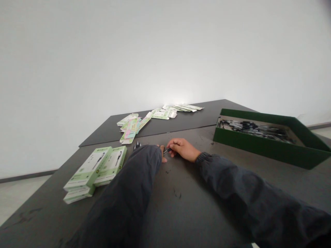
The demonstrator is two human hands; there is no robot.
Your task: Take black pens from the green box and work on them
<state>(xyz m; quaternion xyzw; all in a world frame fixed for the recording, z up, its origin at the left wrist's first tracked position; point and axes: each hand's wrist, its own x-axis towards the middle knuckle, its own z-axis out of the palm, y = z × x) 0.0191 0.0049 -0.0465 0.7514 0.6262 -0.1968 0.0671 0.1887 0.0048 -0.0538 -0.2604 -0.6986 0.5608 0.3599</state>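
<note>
My right hand (182, 149) is closed, its thumb and fingers pinching a dark pen (167, 151) just over the black table. The pen's other end runs to my left hand (163, 153), whose few visible fingers close around it. The dark sleeve hides most of that hand. Beside the left forearm, several dark pens (137, 145) lie together, partly covered by the sleeve. At the right stands a long green box (258, 152) holding many loose pens (254, 130).
White and green pen boxes (89, 168) are stacked on the left of the table (176, 206). Flattened cartons (130, 129) lie at the back left, with more flat cartons (160, 113) along the far side. A pale wall (165, 51) rises behind the table.
</note>
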